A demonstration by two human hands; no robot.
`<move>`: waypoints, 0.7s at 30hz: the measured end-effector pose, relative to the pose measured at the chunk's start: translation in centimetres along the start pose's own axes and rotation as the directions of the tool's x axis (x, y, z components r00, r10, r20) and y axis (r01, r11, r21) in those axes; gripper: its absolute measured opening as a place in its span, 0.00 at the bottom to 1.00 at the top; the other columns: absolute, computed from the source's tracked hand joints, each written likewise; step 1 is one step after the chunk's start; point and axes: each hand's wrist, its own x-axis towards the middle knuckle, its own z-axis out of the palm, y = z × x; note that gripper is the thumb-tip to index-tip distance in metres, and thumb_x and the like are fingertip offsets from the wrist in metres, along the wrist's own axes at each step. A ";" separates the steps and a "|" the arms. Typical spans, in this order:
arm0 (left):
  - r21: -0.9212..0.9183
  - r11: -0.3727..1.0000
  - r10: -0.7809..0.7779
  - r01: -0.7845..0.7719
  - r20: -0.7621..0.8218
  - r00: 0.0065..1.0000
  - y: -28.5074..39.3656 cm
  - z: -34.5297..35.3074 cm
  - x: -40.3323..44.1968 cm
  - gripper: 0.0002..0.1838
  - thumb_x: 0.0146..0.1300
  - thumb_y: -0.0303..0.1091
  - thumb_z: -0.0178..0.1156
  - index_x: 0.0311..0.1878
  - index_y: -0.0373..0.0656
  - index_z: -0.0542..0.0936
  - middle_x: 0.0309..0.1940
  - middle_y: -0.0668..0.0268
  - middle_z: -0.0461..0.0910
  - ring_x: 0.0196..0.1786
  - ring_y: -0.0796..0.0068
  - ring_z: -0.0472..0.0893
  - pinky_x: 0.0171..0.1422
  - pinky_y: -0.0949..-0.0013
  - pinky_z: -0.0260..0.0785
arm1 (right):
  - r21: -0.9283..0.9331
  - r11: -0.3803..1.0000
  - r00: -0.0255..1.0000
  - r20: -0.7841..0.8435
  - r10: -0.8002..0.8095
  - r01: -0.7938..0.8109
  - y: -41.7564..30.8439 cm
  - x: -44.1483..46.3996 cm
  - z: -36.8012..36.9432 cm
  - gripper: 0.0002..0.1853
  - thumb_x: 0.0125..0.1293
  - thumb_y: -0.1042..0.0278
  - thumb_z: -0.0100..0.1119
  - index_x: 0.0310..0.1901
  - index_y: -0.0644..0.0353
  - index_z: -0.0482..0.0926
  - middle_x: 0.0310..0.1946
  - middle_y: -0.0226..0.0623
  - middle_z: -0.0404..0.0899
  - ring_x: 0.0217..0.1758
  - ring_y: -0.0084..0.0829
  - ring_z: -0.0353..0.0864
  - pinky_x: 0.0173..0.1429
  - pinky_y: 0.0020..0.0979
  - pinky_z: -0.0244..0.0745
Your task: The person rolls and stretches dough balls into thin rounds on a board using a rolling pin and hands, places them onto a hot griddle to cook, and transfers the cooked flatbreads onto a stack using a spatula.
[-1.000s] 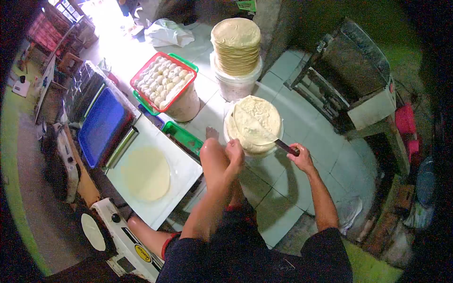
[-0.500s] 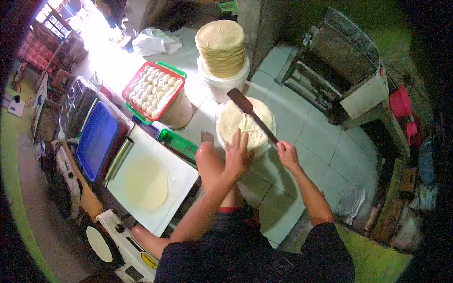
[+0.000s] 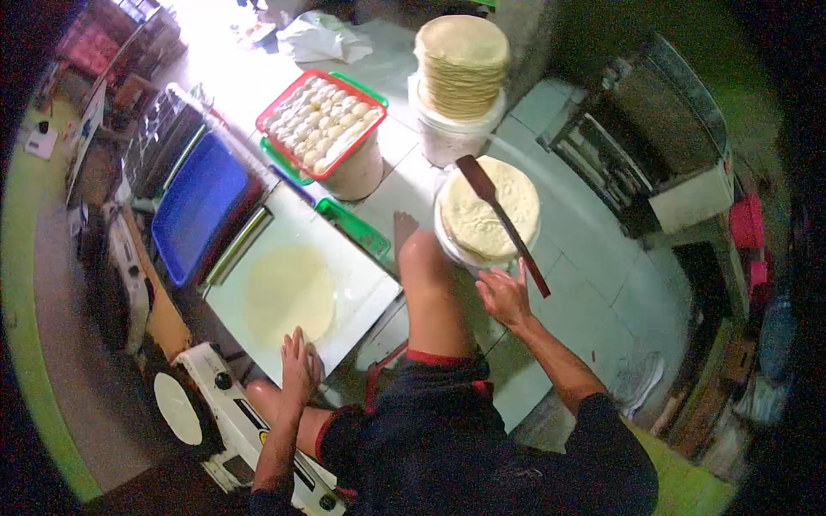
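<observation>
In the head view, a thin dough sheet [image 3: 288, 288] lay on the white surface [image 3: 366, 279]; handling it well seemed to call for a flat, light touch at its edge, so that it neither tore nor creased. The left hand [image 3: 300, 371] reached over the surface's near side, fingers extended, its grip unclosed at the sheet's edge. Well right of the surface, the right hand [image 3: 506, 297] held nothing, its grip spread beside the spatula [image 3: 497, 205], which lay across a pale stack [image 3: 465, 206].

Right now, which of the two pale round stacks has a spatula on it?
The nearer stack, beside your right hand: the brown spatula lies across it, while the farther stack has none.
</observation>
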 end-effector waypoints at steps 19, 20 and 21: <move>0.324 0.923 0.150 0.208 -0.799 0.582 -10.1 -28.3 18.2 0.17 0.62 0.32 0.64 0.53 0.42 0.75 0.47 0.54 0.82 0.53 0.50 0.81 0.62 0.42 0.66 | 0.342 0.764 0.777 0.131 -0.615 0.547 -34.6 27.2 19.9 0.08 0.64 0.69 0.60 0.34 0.62 0.86 0.35 0.50 0.82 0.46 0.50 0.81 0.52 0.47 0.77; 0.167 0.972 0.011 0.164 -0.733 0.681 -9.3 -26.1 17.0 0.17 0.61 0.30 0.64 0.52 0.41 0.76 0.47 0.52 0.82 0.53 0.49 0.81 0.62 0.45 0.68 | 0.337 0.752 0.765 0.123 -0.632 0.566 -34.8 27.3 20.7 0.07 0.63 0.68 0.61 0.32 0.62 0.85 0.35 0.48 0.82 0.45 0.49 0.80 0.52 0.47 0.76; -0.005 0.990 -0.112 0.140 -0.629 0.770 -8.7 -23.1 15.5 0.17 0.59 0.28 0.65 0.51 0.41 0.77 0.47 0.51 0.82 0.53 0.48 0.81 0.61 0.48 0.70 | 0.329 0.742 0.755 0.116 -0.645 0.584 -34.8 27.3 21.6 0.07 0.62 0.68 0.62 0.30 0.62 0.84 0.35 0.47 0.82 0.45 0.49 0.80 0.52 0.47 0.75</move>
